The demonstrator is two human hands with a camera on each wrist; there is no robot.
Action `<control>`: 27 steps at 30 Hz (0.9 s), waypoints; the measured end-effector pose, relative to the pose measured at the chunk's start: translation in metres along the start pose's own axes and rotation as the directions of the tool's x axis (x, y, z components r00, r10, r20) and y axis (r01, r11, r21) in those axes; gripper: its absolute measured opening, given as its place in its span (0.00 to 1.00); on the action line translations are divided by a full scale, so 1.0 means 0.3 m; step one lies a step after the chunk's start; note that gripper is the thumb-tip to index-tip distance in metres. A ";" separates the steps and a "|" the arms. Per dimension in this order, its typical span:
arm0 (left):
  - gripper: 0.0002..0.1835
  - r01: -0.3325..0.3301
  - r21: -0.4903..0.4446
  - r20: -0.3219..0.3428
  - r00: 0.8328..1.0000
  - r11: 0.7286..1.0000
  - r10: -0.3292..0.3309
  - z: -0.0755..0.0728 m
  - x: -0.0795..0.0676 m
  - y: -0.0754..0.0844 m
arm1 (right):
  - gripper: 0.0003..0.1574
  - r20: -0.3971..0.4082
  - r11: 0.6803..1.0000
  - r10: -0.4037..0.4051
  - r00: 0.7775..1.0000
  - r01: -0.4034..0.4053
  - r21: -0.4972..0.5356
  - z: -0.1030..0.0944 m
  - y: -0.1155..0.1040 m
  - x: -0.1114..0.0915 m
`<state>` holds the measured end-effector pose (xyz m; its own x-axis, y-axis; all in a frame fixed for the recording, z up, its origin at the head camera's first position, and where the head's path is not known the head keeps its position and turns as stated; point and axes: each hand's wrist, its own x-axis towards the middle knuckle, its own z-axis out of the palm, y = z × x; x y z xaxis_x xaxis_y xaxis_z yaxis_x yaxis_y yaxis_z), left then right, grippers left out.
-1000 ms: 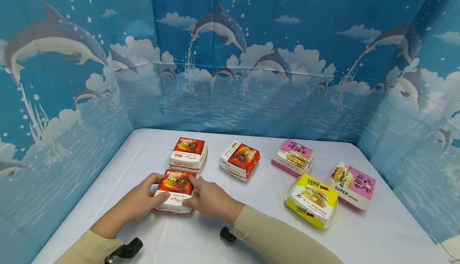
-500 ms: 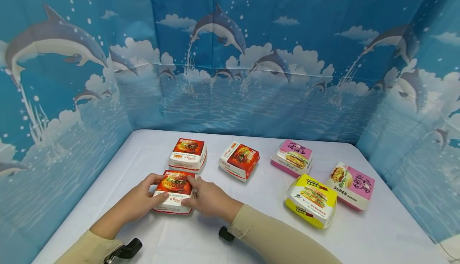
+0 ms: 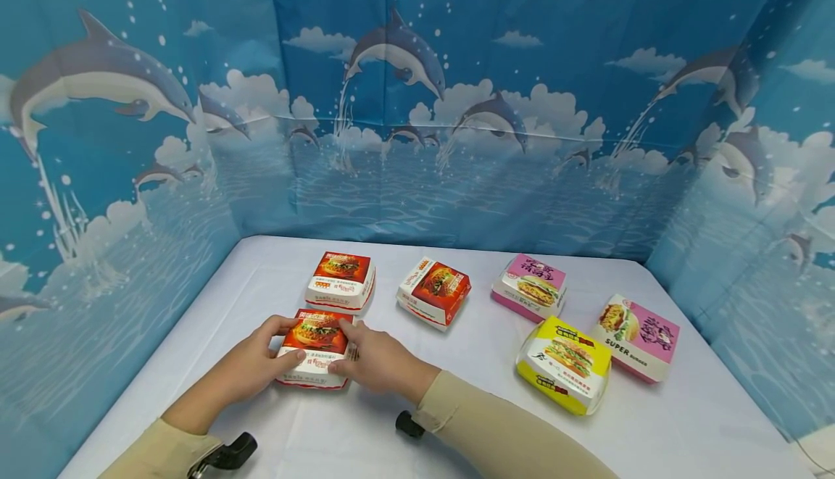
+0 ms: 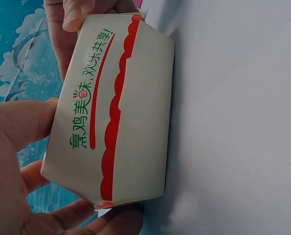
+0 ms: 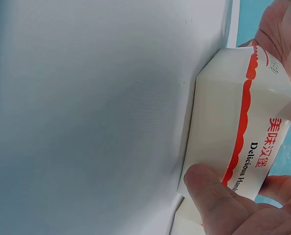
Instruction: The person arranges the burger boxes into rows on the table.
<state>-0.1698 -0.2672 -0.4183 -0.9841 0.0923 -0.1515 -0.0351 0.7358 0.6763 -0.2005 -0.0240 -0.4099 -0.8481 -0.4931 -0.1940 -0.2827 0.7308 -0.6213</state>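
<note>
Now the near red-and-white burger carton (image 3: 321,346) sits closed on the white table (image 3: 470,363), its contents hidden, a burger printed on top and scalloped red trim along its sides. The left hand (image 3: 264,359) and right hand (image 3: 375,359) grip its opposite sides, thumb and fingers parted around it. Just behind it lies a matching box (image 3: 341,280); a tilted-looking red box (image 3: 433,290) lies behind and to its right. Farther right of it are a yellow carton (image 3: 565,363), a pink-and-white box (image 3: 531,287) and a "SUPER BURGER" box (image 3: 637,338), all shut. A dolphin-printed backdrop (image 3: 424,196) rises behind it.

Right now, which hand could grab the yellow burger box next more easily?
Probably the right hand, nearer the yellow burger box. The left hand is farther, across the red-and-white box both hold.
</note>
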 end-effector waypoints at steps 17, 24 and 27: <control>0.41 0.016 -0.006 -0.006 1.000 1.000 -0.016 0.002 -0.005 0.013 | 0.54 0.001 1.000 -0.011 1.000 0.011 -0.004 0.001 0.002 0.004; 0.41 0.017 0.000 -0.005 1.000 1.000 -0.017 0.002 -0.004 0.011 | 0.54 0.001 1.000 -0.004 1.000 0.004 -0.005 0.000 -0.001 0.000; 0.41 0.016 0.001 -0.006 1.000 1.000 -0.016 0.002 -0.003 0.010 | 0.54 0.000 1.000 -0.002 1.000 0.002 -0.003 -0.001 -0.001 -0.001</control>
<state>-0.1688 -0.2647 -0.4164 -0.9845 0.0763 -0.1582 -0.0509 0.7382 0.6727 -0.2003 -0.0240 -0.4094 -0.8474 -0.4948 -0.1924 -0.2862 0.7310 -0.6195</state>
